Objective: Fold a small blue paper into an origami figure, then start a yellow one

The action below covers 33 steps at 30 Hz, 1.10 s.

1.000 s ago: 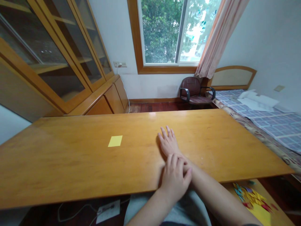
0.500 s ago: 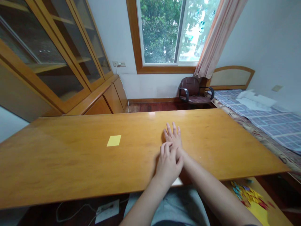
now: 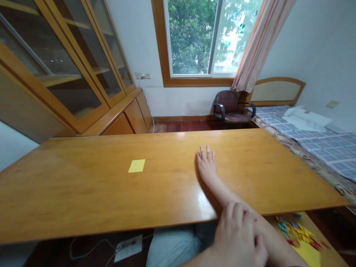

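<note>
My right hand (image 3: 207, 165) lies with its palm down on the wooden table (image 3: 83, 193), fingers spread, holding nothing. Across my right forearm (image 3: 224, 191) rests my left hand (image 3: 239, 233), its fingers bent over the arm a little below the elbow side of the table edge; part of its thumb shows at the right. A square of yellow paper (image 3: 137, 165) lies flat on the table, well to the left of both hands, touched by neither.
Below the table at right, a lower surface holds colourful small pieces (image 3: 300, 231) and a yellow sheet (image 3: 308, 254). A white power strip or card (image 3: 128, 248) with a cable lies beneath at left. Beyond stand a glass-door cabinet (image 3: 111, 100), an office chair (image 3: 229, 107) and a bed (image 3: 314, 129).
My left hand has slid from my right wrist down the forearm, toward my body. The right hand stays flat in nearly the same place. The view has shifted slightly.
</note>
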Available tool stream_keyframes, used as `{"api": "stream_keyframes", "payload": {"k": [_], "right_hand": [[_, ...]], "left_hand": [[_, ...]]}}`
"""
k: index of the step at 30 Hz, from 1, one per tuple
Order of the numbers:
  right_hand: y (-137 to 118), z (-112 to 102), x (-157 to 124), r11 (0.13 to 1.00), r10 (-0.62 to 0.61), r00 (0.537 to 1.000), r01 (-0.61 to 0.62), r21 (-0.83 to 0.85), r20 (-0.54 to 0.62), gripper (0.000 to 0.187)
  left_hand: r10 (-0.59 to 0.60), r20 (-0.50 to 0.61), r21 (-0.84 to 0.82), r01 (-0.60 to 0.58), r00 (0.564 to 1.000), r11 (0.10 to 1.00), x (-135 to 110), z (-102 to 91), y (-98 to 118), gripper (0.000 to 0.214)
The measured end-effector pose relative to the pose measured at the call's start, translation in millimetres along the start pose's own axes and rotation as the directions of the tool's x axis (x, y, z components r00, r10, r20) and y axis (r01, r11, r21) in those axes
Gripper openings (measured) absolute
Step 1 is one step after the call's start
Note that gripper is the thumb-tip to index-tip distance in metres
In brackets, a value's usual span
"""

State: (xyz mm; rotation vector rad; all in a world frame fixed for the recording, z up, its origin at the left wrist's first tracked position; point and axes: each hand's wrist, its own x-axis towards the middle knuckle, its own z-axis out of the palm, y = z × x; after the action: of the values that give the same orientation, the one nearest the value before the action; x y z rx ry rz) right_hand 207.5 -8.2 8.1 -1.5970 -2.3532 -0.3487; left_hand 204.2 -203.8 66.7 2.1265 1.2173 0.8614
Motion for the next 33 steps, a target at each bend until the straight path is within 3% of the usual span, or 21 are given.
{"api": "stream_keyframes", "payload": {"k": [2,3,5,6,8,10,12,14,17,20,22,24,27,30,33], "right_hand": [[3.1,3.5,3.0,0.999,0.036,0.999,-0.036,-0.009,0.019,0.046],[5.3,4.8,4.5,0.998,0.054,0.998,-0.053,-0.017,0.025,0.046],[10.5,5.9,6.3,0.996,0.087,0.996,-0.086,-0.032,0.03,0.046],[13.5,6.0,6.6,0.994,0.1,0.994,-0.099,-0.038,0.032,0.046],[19.6,6.2,5.9,0.991,0.121,0.992,-0.119,-0.055,0.033,0.046],[24.9,7.8,4.5,0.989,0.125,0.992,-0.123,-0.078,0.026,0.047],[28.6,11.1,3.8,0.987,0.129,0.992,-0.126,-0.098,0.018,0.048],[30.2,14.8,4.0,0.985,0.138,0.99,-0.134,-0.106,0.031,0.049],[29.8,17.0,3.8,0.985,0.145,0.987,-0.137,-0.107,0.064,0.049],[29.0,14.4,0.9,0.987,0.123,0.991,-0.115,-0.115,0.06,0.049],[29.6,12.4,-1.3,0.986,0.119,0.991,-0.111,-0.125,0.058,0.049],[30.9,11.6,-2.4,0.984,0.129,0.989,-0.12,-0.13,0.07,0.049],[33.1,11.7,-2.3,0.984,0.141,0.987,-0.131,-0.12,0.081,0.047],[34.7,10.3,-4.2,0.989,0.121,0.992,-0.117,-0.089,0.046,0.045],[38.4,6.0,-10.7,0.996,0.092,0.996,-0.092,-0.02,0.01,0.041]], "left_hand": [[0.109,0.069,0.039,-0.112,0.992,0.993,-9.6,24.7,11.7,0.033],[0.146,0.094,0.074,-0.153,0.985,0.985,-12.9,33.6,15.4,0.02],[0.184,0.103,0.11,-0.195,0.977,0.975,-14.7,38.5,18.0,0.011],[0.229,0.117,0.087,-0.239,0.966,0.967,-12.6,33.9,16.6,0.017],[0.209,0.1,0.056,-0.215,0.973,0.975,-1.9,13.9,8.2,0.027],[0.081,0.043,0.064,-0.083,0.996,0.994,15.2,-10.6,-7.1,0.04],[-0.046,-0.001,0.054,0.046,0.999,0.997,33.2,-28.7,-26.6,0.038],[-0.126,-0.077,0.077,0.132,0.989,0.988,46.3,-35.8,-45.5,0.039],[-0.19,-0.132,0.048,0.198,0.973,0.979,49.3,-31.4,-60.8,0.039],[-0.189,-0.118,-0.01,0.189,0.975,0.982,33.9,-21.8,-52.2,0.035],[-0.163,-0.045,-0.071,0.16,0.986,0.985,19.4,-17.6,-37.5,0.033],[-0.081,0.048,-0.176,0.088,0.996,0.981,6.9,-17.0,-22.9,0.03],[0.015,0.086,-0.358,0.017,0.996,0.933,-3.4,-24.3,-12.5,0.02],[0.01,0.038,-0.411,0.006,0.999,0.912,-5.1,-41.4,-21.9,0.024],[-0.035,-0.018,-0.34,0.027,0.999,0.94,-5.5,-65.6,-49.7,0.023]]}}
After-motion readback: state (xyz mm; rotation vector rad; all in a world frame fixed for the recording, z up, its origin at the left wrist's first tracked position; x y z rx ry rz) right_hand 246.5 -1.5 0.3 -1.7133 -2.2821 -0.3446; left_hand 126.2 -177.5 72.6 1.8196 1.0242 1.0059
